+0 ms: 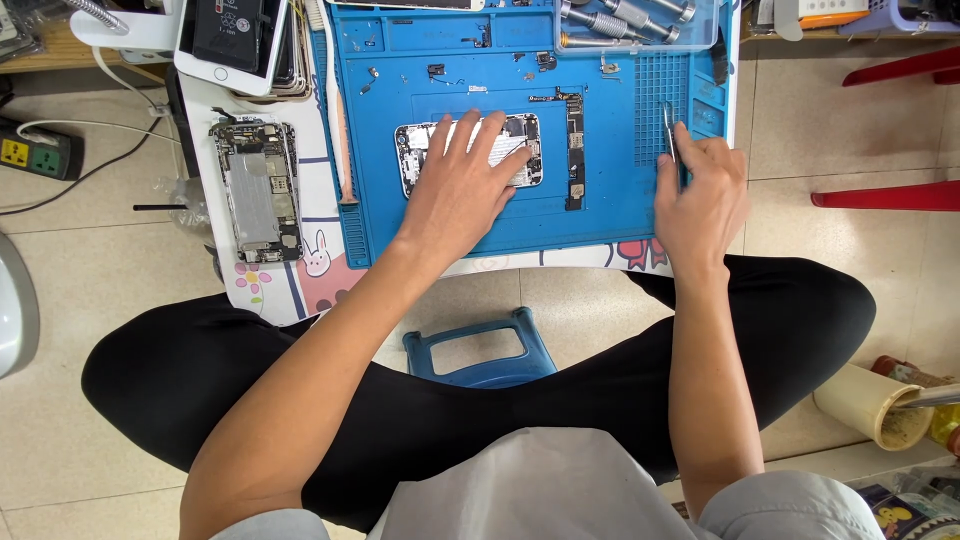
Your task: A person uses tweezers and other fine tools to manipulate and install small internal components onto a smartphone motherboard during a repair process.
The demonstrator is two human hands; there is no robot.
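My left hand point(462, 180) lies flat, fingers spread, on an opened phone body point(524, 138) in the middle of a blue repair mat point(620, 215). My right hand point(700, 195) rests on the mat's right edge and grips metal tweezers point(668, 125), whose tips point away from me. A long narrow circuit board point(574, 150) lies on the mat between the two hands, just right of the phone body. Small screws and parts are scattered on the mat above the phone.
A second opened phone point(255, 190) lies on the white table point(300, 275) left of the mat. A white phone point(232, 40) tops a stack at the back left. Screwdrivers point(620, 20) sit in a clear tray. Blue stool point(480, 350), power strip point(35, 152), red stool legs point(885, 195) on the floor.
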